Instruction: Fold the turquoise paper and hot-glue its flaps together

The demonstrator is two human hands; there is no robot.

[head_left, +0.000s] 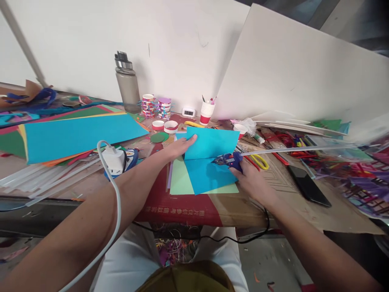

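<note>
My left hand (184, 147) pinches the left edge of a folded blue paper sheet (212, 142), keeping its upper half raised. The lower half lies on pale green paper (180, 178). In my right hand (247, 178) is a blue glue gun (232, 160), its nozzle just over the blue paper near the fold. A long clear glue stick (291, 149) sticks out of the gun's back to the right. The gun's black cord hangs below my right hand, past the table edge.
Coloured paper sheets (75, 136), glue sticks (18, 178) and a white charger (113, 159) lie left. Behind stand a bottle (127, 87), a paper cup (207, 111) and a small clock (189, 112). Yellow-handled scissors (260, 162) and a phone (308, 185) lie right. A white cable crosses my left arm.
</note>
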